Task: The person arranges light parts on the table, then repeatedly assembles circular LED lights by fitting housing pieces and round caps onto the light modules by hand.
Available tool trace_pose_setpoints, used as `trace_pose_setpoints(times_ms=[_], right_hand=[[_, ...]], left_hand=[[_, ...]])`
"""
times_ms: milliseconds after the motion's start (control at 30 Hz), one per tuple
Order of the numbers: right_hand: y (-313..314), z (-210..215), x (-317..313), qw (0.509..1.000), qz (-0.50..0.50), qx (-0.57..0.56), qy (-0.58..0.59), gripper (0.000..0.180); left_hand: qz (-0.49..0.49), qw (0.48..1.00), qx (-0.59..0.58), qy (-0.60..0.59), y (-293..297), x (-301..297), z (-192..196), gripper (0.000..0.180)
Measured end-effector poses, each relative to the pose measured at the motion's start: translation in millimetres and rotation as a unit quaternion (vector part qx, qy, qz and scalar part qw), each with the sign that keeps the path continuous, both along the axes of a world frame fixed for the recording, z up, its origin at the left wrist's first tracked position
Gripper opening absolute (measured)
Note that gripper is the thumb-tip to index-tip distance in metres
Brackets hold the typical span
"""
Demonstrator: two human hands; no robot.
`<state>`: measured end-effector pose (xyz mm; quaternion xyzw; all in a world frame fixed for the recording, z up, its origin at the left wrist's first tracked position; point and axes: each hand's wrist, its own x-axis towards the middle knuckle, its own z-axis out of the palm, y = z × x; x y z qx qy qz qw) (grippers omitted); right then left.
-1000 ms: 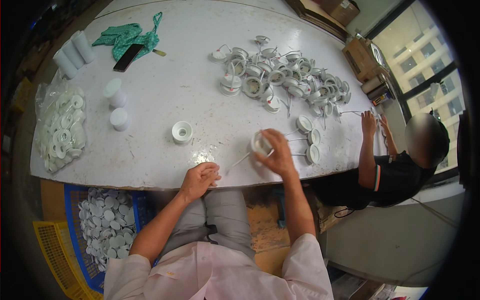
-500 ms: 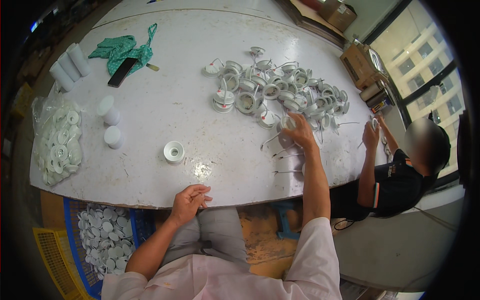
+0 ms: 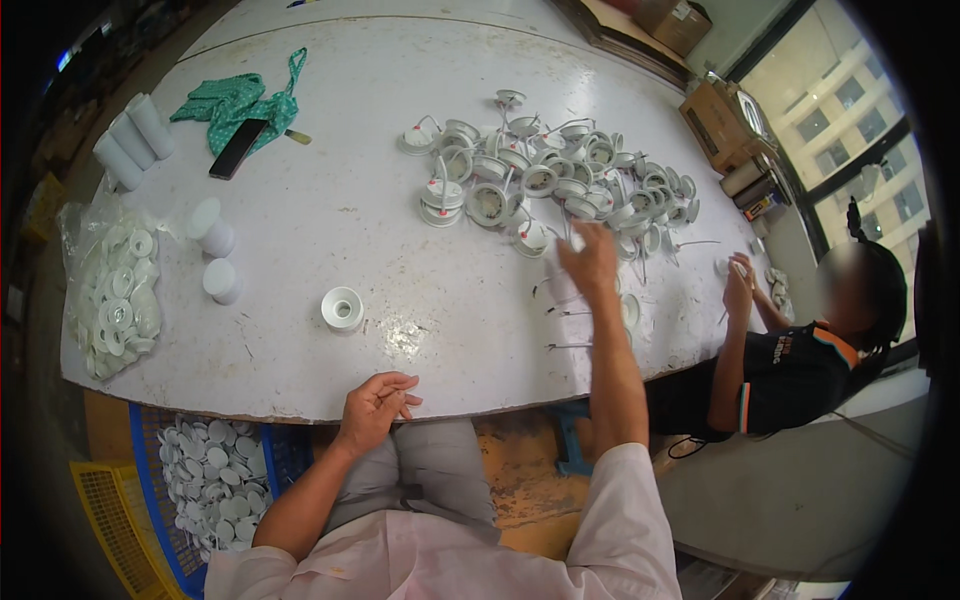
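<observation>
The right hand (image 3: 590, 258) is stretched out over the white bench (image 3: 380, 170), at the near edge of the heap of round white fittings with thin wires (image 3: 545, 185). It is blurred, so I cannot tell whether its fingers are spread or closed, nor whether it holds anything. The left hand (image 3: 375, 405) rests at the near rim of the bench with fingers loosely curled and nothing in it. The step looks like picking: reaching into the heap for one more wired fitting. The next move, as I judge it, calls for freeing a single piece from its neighbours without dragging tangled wires along (a few loose wires lie just beside the hand, toward the bench edge).

A lone white ring-shaped part (image 3: 342, 308) stands apart on the bench between the two hands. At the far left lies a clear plastic bag of white rings (image 3: 115, 300), with short white cylinders (image 3: 215, 255) beside it and taller white tubes (image 3: 130, 140) beyond. A green cloth (image 3: 235, 100) carries a dark flat phone (image 3: 237, 148). Below the bench, a blue crate of white discs (image 3: 215, 480) sits next to a yellow crate (image 3: 110, 510). Brown cardboard boxes (image 3: 715, 110) stand past the far right corner, where another person (image 3: 800, 350) works at the bench's end.
</observation>
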<state>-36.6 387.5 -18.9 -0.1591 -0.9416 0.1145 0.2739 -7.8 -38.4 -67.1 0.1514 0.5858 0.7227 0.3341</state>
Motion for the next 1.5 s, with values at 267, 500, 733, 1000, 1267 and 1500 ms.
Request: trace_pose_setpoints(times_ms=[267,500,733,1000,1267,1500], right_hand=[[-89.3,-40.3,-22.5,0.995,-0.026,-0.096,0.031,0.021],[-174.9,-29.0,0.7,0.994,0.039,-0.072,0.078,0.025],[-209.2,-24.3,20.5,0.990,0.108,-0.095,0.007,0.037],[-228.6,-19.5,53.8,0.981,0.151,-0.122,-0.032,0.046],[-251.4,-26.8,90.6,0.961,0.220,-0.165,0.028,0.051],[-262.2,-4.8,105.4,0.947,0.210,-0.241,0.013,0.052]], left_hand=[[0.017,1.000,0.001,0.010,-6.0,7.4,-1.9,0.023],[0.048,0.996,-0.005,0.077,-4.1,16.4,-9.4,0.022],[0.003,0.972,-0.102,0.213,0.8,32.0,9.1,0.019],[0.048,0.809,-0.086,0.579,8.8,24.3,61.7,0.030],[-0.035,0.576,-0.288,0.765,16.5,9.7,65.0,0.038],[-0.126,0.718,-0.326,0.602,12.1,0.6,57.8,0.045]])
